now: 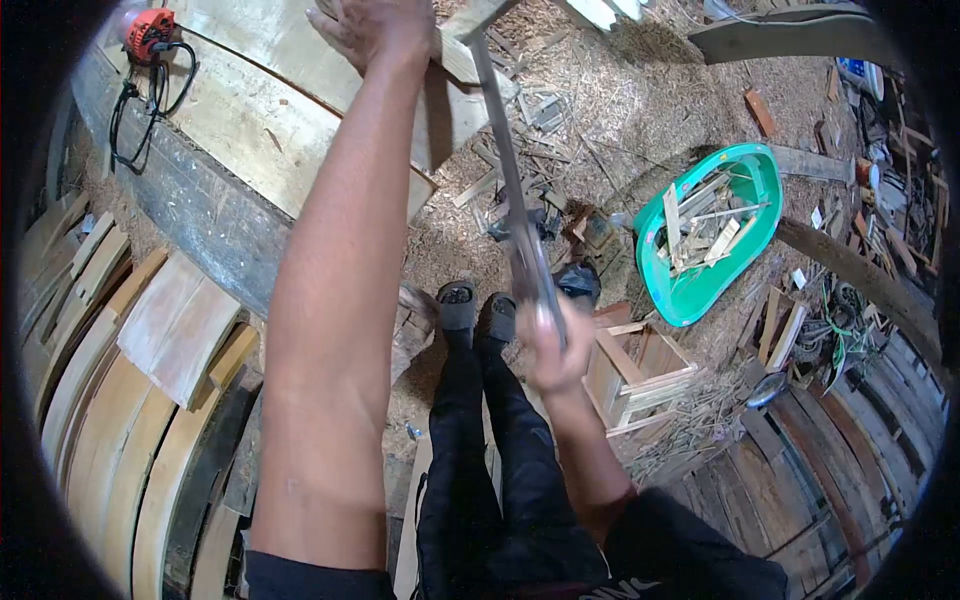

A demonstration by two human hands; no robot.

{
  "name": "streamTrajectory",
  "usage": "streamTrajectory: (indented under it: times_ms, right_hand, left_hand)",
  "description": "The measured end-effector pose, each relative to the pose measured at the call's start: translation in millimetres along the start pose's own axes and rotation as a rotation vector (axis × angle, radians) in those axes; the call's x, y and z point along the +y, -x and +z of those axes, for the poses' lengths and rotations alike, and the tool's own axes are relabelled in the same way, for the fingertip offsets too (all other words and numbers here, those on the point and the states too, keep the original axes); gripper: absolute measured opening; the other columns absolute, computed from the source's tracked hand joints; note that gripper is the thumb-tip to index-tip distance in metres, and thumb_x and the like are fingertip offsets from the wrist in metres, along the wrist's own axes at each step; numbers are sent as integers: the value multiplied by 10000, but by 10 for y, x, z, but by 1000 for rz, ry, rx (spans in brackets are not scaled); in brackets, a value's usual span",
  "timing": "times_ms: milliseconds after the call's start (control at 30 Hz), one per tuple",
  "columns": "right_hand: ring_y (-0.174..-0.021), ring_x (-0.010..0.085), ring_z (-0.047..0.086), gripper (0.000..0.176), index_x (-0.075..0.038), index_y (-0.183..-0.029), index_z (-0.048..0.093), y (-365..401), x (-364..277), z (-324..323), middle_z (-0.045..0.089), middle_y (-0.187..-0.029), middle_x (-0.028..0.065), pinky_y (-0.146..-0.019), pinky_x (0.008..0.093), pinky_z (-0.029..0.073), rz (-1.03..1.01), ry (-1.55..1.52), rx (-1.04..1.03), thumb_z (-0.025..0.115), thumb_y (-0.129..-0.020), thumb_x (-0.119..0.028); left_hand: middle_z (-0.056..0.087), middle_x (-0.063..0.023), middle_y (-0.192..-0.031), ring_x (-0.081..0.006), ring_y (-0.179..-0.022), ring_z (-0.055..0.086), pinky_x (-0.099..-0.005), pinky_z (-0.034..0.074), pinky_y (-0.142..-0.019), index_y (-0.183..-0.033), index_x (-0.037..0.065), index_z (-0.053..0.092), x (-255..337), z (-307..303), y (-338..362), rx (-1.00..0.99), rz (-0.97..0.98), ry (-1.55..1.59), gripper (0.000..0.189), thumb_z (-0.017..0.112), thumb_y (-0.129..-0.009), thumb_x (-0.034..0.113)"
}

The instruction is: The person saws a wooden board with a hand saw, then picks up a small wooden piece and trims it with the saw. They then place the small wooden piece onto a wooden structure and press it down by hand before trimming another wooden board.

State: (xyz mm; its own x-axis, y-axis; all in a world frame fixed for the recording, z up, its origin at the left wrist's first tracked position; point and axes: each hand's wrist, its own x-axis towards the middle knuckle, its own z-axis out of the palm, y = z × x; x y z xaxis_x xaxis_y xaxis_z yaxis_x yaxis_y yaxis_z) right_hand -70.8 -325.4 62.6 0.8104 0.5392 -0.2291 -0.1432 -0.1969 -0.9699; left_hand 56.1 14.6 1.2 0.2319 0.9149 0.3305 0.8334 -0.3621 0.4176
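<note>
My right hand (560,350), slightly blurred, is wrapped round the handle end of a handsaw (508,165). The saw's long thin blade, seen nearly edge-on, runs up and away to a piece of wood (462,58) at the top. Its far end meets that wood at the side. Up there my left hand (385,30) bears down on the same wood over the workbench; its fingers are partly cut off by the frame edge. Wide pale boards (250,125) lie under and beside the left arm.
An orange power tool (148,35) with a black cord sits on the bench at upper left. A green tub (690,305) holds wood scraps. Beside my right arm stands a small wooden frame (650,385). Stacked planks (180,325) fill the left; sawdust and offcuts cover the floor.
</note>
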Motion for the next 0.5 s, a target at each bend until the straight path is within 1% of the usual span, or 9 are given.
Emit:
streamTrajectory:
  times_ms: [33, 100, 133, 200, 267, 300, 367, 433, 500]
  right_hand:
    - [-530, 100, 491, 334, -27, -712, 556, 167, -77, -44, 498, -586, 9, -505, 269, 383, 23, 2, 12, 566, -931, -278]
    - [-530, 103, 498, 381, -32, -652, 529, 90, -8, -71, 486, -566, -4, -493, 279, 381, 1, -11, -23, 568, -923, -297]
    - [-532, 84, 453, 383, -31, -671, 517, -138, 53, 5, 461, -563, -14, -488, 272, 354, -35, -114, -9, 557, -941, -301]
    - [-519, 65, 396, 429, -32, -707, 505, -613, 84, 169, 461, -579, -5, -484, 247, 295, 12, -65, -35, 515, -983, -360]
    - [-531, 61, 401, 420, -37, -691, 507, -536, -54, 242, 459, -594, -11, -497, 253, 307, -46, 59, -13, 516, -976, -345]
    - [-536, 58, 403, 427, -24, -714, 524, -312, -25, 166, 467, -603, -13, -504, 247, 312, -16, 19, -2, 516, -972, -364]
    - [-540, 50, 404, 457, 8, -774, 556, 176, 75, 52, 482, -617, -16, -510, 233, 316, 6, -5, 19, 516, -965, -405]
    - [-543, 48, 408, 505, 33, -844, 570, 148, 90, 77, 492, -620, -13, -509, 217, 315, -7, -20, 26, 517, -962, -456]
    - [-546, 69, 413, 426, -9, -799, 528, -255, 216, 176, 477, -612, 5, -505, 232, 310, -44, 16, 38, 520, -981, -394]
  left_hand:
    - [287, -195, -1596, -285, -1509, 197, -435, 141, -1219, -1492, -31, 351, -31, 57, -11, 0, -15, 6, 681, 495, -863, 189]
    - [283, -192, -1598, -287, -1511, 193, -433, 122, -1226, -1501, -25, 335, -28, 55, -29, -13, -42, 13, 691, 493, -861, 182]
    - [285, -191, -1598, -289, -1509, 197, -434, 123, -1226, -1499, -21, 342, -23, 76, -11, -9, -32, 10, 686, 493, -861, 180]
    - [290, -189, -1596, -291, -1506, 204, -437, 126, -1226, -1494, -12, 357, -74, 125, -56, 22, -26, -8, 675, 491, -860, 175]
    - [295, -190, -1592, -294, -1503, 210, -439, 129, -1226, -1482, -15, 373, -18, 5, -23, -32, -15, -63, 657, 487, -864, 177]
    - [298, -191, -1591, -295, -1502, 213, -440, 131, -1226, -1475, -17, 382, 15, -45, -24, -59, -11, -89, 648, 485, -866, 178]
    - [306, -190, -1587, -290, -1499, 220, -438, 134, -1225, -1463, -21, 396, -33, 42, 5, -6, -13, -49, 634, 484, -868, 181]
    - [290, -202, -1588, -309, -1497, 213, -442, 132, -1226, -1450, -37, 405, -26, 120, -38, 95, -46, -45, 627, 486, -867, 178]
    - [251, -227, -1596, -349, -1497, 194, -453, 125, -1228, -1436, -63, 409, 46, 241, -62, 222, -98, -71, 626, 494, -861, 171]
